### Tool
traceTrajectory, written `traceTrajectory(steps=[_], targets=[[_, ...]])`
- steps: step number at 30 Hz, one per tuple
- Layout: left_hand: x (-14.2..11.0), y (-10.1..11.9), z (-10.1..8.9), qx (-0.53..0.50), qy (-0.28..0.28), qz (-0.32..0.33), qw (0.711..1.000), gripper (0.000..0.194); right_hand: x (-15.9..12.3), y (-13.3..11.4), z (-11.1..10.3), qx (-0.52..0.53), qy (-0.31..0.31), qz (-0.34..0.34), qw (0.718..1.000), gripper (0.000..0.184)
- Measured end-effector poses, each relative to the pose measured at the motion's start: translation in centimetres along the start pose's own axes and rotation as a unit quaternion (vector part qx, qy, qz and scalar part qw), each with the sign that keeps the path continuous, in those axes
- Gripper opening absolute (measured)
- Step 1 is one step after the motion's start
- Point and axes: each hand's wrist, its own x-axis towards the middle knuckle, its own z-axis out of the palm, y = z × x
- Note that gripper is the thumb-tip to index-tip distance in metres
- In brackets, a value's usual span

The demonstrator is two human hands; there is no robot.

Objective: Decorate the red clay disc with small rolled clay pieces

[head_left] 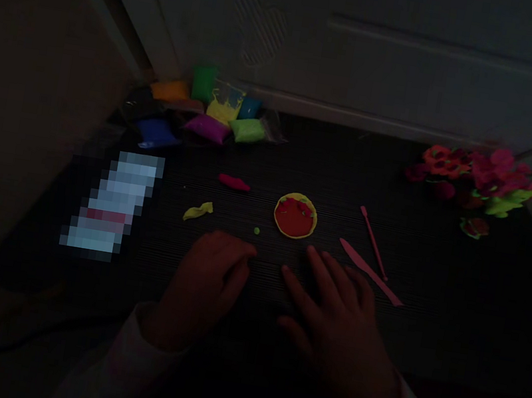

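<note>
A round red clay disc with a yellow rim (pixel 295 216) lies in the middle of the dark table, with small red and green bits along its far side. My right hand (pixel 335 304) rests just in front of it, fingers spread, holding nothing. To its left, my left hand (pixel 208 277) is closed, thumb and forefinger close together; anything inside is hidden. A tiny green clay ball (pixel 257 230) lies just beyond the left fingertips. Farther off are a twisted yellow clay strip (pixel 198 211) and a pinkish-red clay roll (pixel 234 182).
Right of the disc lie a pink plastic knife (pixel 370 271) and a thin pink modelling stick (pixel 374 243). Several coloured clay packets (pixel 208 128) are heaped at the back left. A blurred-out bright rectangle (pixel 116 202) lies at left. Colourful clay flowers (pixel 482 173) fill the back right corner.
</note>
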Motion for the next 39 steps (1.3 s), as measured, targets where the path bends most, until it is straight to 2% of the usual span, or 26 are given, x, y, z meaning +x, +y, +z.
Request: traceTrajectory(steps=[2,7,11,15,19,23,27,30,34,37,39], targets=[[0.01,0.03,0.06,-0.003,-0.002,0.009,1.000,0.016,-0.20,0.22,-0.05,-0.007,0.003,0.013,1.000,0.046],[-0.07,0.06,0.05,-0.002,-0.009,0.018,1.000,0.015,-0.81,0.16,-0.11,0.012,-0.003,-0.053,0.999,0.048],[-0.14,0.00,-0.04,-0.009,-0.004,0.012,1.000,0.014,-0.51,0.12,-0.22,0.004,-0.006,-0.007,1.000,0.047],[-0.18,-0.08,0.04,-0.009,-0.007,0.011,1.000,0.015,-0.57,-0.01,-0.29,0.020,-0.013,-0.051,0.998,0.049],[-0.18,-0.01,0.06,-0.011,0.000,0.009,1.000,0.015,-0.56,-0.16,-0.22,0.005,0.001,-0.017,1.000,0.048],[-0.10,0.02,0.01,-0.006,-0.009,0.014,1.000,0.015,-0.48,-0.30,-0.11,0.020,-0.002,-0.065,0.998,0.047],[-0.05,-0.02,0.00,-0.009,-0.007,0.014,1.000,0.015,-0.51,-0.22,0.00,0.006,0.008,-0.018,1.000,0.047],[-0.09,0.01,-0.02,-0.008,-0.011,0.008,1.000,0.015,-0.59,-0.25,0.08,0.017,-0.001,-0.062,0.998,0.049],[-0.08,0.07,-0.02,-0.006,-0.007,0.007,1.000,0.016,-0.57,-0.37,0.05,0.007,-0.003,-0.013,1.000,0.048],[-0.05,0.09,-0.01,-0.009,-0.006,0.012,1.000,0.016,-0.53,-0.51,0.02,0.022,-0.009,-0.048,0.999,0.048],[-0.06,0.09,-0.01,-0.010,-0.009,0.011,1.000,0.016,-0.52,-0.58,0.01,0.022,-0.006,-0.040,0.999,0.047]])
